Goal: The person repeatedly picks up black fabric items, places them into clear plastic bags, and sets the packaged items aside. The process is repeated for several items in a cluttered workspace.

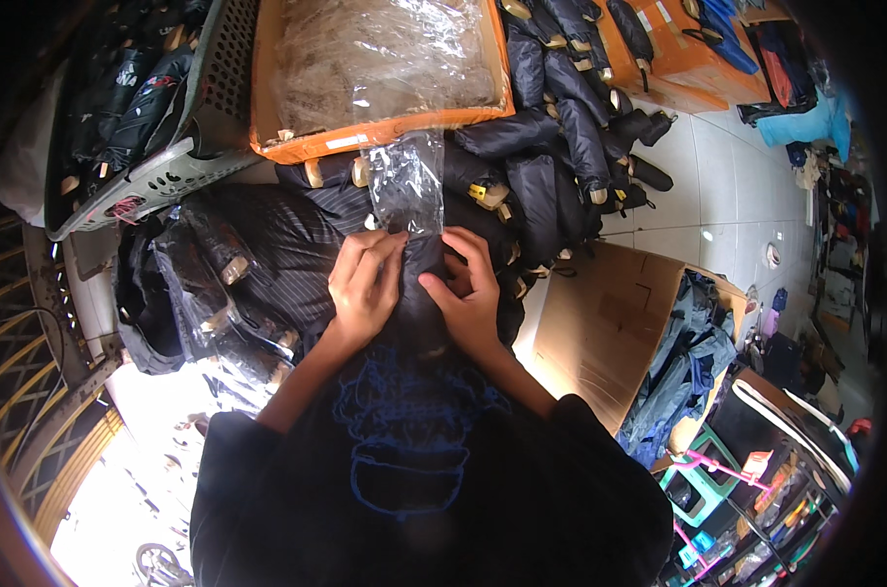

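In front of my chest, my left hand (pixel 363 282) pinches the near edge of a clear plastic sleeve (pixel 406 186) between thumb and fingers. My right hand (pixel 471 298) is closed around a black folded umbrella (pixel 424 259), its thumb on the near side and its fingers curled at the far side. The umbrella's far end meets the opening of the sleeve; how far it sits inside I cannot tell. The sleeve stretches away from me, up to the rim of an orange carton (pixel 316 147) that holds a heap of more clear plastic sleeves (pixel 395 59).
Many black folded umbrellas (pixel 536 196) lie piled beyond and right of my hands. Left are bagged umbrellas (pixel 233 264) and a grey perforated basket (pixel 223 88). A cardboard box (pixel 610 323) of dark bluish cloth stands right, near a green stool (pixel 703 489). White floor tiles (pixel 722 176) show behind.
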### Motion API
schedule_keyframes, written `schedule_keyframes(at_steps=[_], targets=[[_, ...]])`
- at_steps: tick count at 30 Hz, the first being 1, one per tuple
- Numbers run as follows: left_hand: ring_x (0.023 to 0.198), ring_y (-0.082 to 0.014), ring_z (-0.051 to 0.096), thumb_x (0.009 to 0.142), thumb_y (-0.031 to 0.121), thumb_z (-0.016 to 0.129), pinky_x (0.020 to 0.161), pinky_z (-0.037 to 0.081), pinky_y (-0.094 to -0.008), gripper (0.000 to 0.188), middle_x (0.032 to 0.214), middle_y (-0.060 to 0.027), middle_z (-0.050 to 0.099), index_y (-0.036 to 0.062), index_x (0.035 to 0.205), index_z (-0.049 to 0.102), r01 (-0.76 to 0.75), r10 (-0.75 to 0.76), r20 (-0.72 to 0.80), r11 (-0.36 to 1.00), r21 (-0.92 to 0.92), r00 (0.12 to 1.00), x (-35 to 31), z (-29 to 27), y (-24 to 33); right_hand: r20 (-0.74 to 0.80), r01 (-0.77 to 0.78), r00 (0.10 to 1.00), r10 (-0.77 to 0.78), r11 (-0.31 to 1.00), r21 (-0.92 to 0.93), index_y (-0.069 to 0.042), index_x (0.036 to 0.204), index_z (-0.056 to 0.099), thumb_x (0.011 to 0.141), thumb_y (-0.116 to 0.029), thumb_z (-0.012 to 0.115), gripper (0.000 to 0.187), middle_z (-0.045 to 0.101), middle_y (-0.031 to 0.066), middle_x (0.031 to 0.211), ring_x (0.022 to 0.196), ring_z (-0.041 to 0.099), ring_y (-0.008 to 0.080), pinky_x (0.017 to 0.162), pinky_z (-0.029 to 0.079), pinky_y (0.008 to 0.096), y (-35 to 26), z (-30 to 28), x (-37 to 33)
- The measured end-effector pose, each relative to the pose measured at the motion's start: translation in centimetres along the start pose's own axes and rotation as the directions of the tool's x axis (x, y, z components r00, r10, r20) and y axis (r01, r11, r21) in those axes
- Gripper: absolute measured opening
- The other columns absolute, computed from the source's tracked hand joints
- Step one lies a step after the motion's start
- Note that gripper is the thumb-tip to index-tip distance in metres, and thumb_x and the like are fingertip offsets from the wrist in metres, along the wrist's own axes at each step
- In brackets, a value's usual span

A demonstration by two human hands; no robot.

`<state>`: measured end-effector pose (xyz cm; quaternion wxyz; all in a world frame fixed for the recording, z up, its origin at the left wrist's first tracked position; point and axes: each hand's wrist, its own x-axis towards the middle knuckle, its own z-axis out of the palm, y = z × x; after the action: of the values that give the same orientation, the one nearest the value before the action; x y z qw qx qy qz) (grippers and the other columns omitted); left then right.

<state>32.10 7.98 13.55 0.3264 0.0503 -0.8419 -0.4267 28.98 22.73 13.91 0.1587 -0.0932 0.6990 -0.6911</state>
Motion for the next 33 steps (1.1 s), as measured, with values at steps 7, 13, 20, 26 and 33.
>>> schedule_keyframes(at_steps=[7,13,20,26,33], targets=[[0.116,-0.0231,0.049,0.092,0.024,0.062,0.097,0.041,-0.0385,0.048,0.127,-0.0167,0.051,0.0045,0.131,0.040,0.522,-0.618,0.402,0.015,-0.853,0.676,0.6,1.3,-2.2,0.073,-0.031,0.997,0.013,0.967,0.253,0.003,0.120,0.051,0.078,0.010,0.069,0.047,0.044,0.0114,0.130,0.113,0.057,0.0244,0.090,0.052,0.0313,0.0,-0.3,0.3],[0.089,-0.0152,0.064,0.092,0.021,0.064,0.083,0.051,-0.0283,0.037,0.101,-0.0103,0.067,-0.0013,0.119,0.056,0.741,-0.630,0.538,0.090,-0.665,0.559,2.1,1.5,0.5,0.081,-0.095,0.994,0.071,0.931,0.352,0.002,0.122,0.046,0.080,0.007,0.069,0.048,0.043,0.0123,0.130,0.114,0.054,0.0222,0.095,0.047,0.0322,0.5,-0.1,0.1],[0.100,-0.0171,0.061,0.092,0.022,0.065,0.092,0.046,-0.0316,0.040,0.108,-0.0105,0.065,-0.0049,0.120,0.055,0.761,-0.646,0.549,0.077,-0.644,0.530,-1.3,1.3,1.3,0.342,-0.495,0.828,0.444,0.866,0.076,-0.001,0.127,0.048,0.084,-0.015,0.071,0.051,0.058,0.0079,0.116,0.109,0.054,0.0150,0.094,0.044,0.0301,-0.5,-1.5,-1.3],[0.124,-0.0240,0.046,0.094,0.049,0.052,0.105,0.035,-0.0384,0.067,0.132,-0.0159,0.050,-0.0028,0.135,0.041,0.690,-0.444,0.626,-0.024,-0.724,0.641,-0.6,1.0,-0.8,0.385,-0.456,0.834,0.396,0.886,0.077,0.001,0.128,0.049,0.078,-0.023,0.078,0.063,0.061,0.0095,0.116,0.109,0.055,0.0174,0.097,0.041,0.0321,-0.9,-1.7,-0.9],[0.089,-0.0221,0.067,0.086,0.024,0.070,0.083,0.054,-0.0351,0.045,0.101,-0.0166,0.067,-0.0032,0.118,0.053,0.724,-0.614,0.534,0.088,-0.685,0.580,2.9,0.7,1.8,0.278,-0.102,0.956,0.088,0.994,0.035,0.002,0.134,0.042,0.075,-0.035,0.081,0.080,0.057,0.0138,0.124,0.117,0.051,0.0216,0.101,0.038,0.0347,-0.2,-0.2,1.3]])
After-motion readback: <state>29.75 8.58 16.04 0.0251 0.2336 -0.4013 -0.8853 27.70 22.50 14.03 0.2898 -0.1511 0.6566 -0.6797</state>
